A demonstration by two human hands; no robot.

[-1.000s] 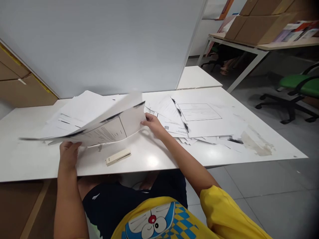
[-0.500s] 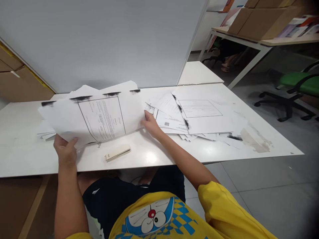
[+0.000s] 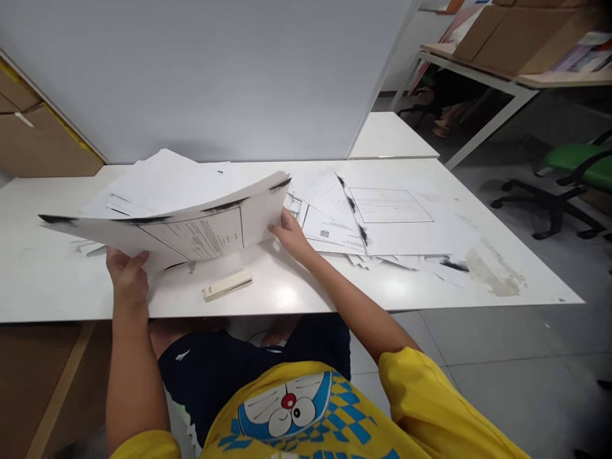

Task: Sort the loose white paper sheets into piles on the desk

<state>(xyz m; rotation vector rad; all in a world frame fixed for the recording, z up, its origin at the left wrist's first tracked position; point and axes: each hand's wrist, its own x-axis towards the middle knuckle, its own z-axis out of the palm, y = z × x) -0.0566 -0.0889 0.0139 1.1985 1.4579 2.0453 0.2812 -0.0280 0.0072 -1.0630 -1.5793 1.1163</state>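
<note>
Both hands hold a sheaf of printed papers [image 3: 191,226] lifted off the white table [image 3: 296,296]. My left hand [image 3: 125,271] grips its near left edge from below. My right hand [image 3: 289,233] pinches its right edge. The sheets sag and lie nearly level above a loose heap of papers [image 3: 157,182] at the back left. A cream stapler [image 3: 228,284] lies on the table just in front of the held sheets, between my hands. More printed sheets [image 3: 382,220] are spread over the table to the right of my right hand.
A white partition [image 3: 215,76] stands along the table's far edge. Cardboard boxes [image 3: 521,29] sit on a second table at the back right, and a green office chair [image 3: 574,172] stands on the tiled floor. A brown stain [image 3: 492,274] marks the table's right end.
The held sheaf, tipped up and facing me half a second ago, has dropped back towards level. Both hands keep their grip in nearly the same places.
</note>
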